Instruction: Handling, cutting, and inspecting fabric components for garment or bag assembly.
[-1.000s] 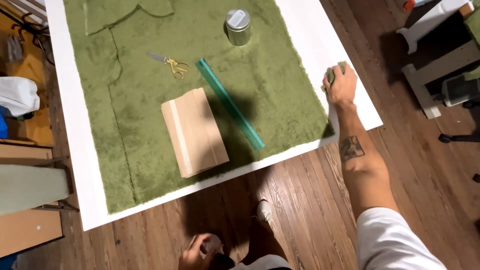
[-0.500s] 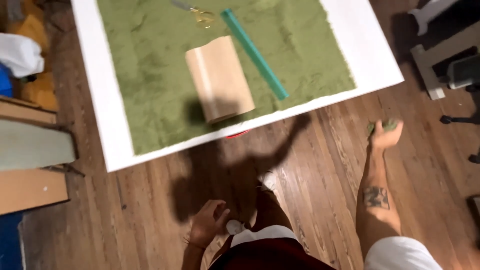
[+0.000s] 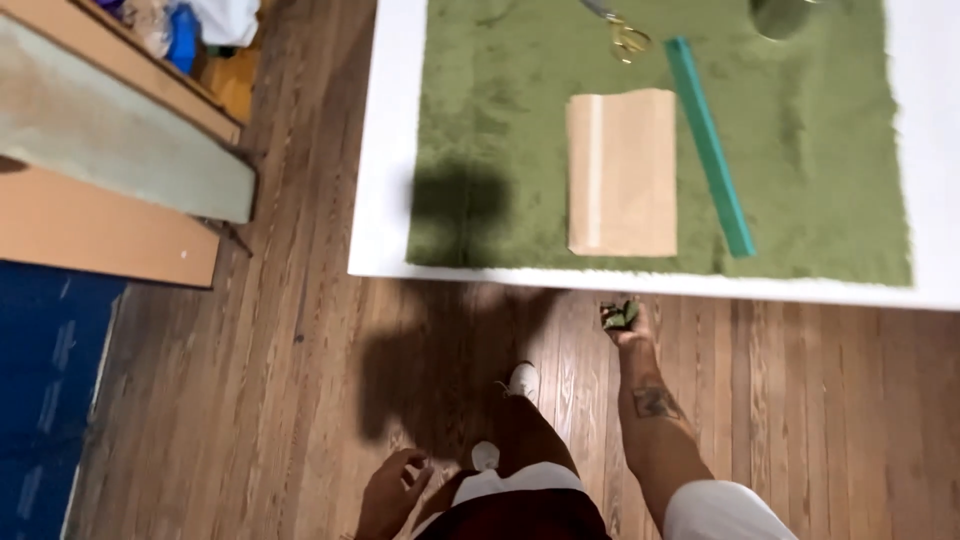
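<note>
We see the right hand (image 3: 628, 322) clenched on green scraps (image 3: 619, 314) just below the white sheet (image 3: 385, 200) edge (left hand (image 3: 392, 492) loosely curled, farther off)

Paper roll (image 3: 621, 172) on fabric (image 3: 480, 120), ruler (image 3: 708, 145) right of it, scissors (image 3: 618, 30) behind.

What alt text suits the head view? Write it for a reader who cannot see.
A person's right hand clutches a green scrap above a wood floor, left hand empty. Ahead, green fabric on white sheet bears tan paper, a teal ruler and scissors.
</note>
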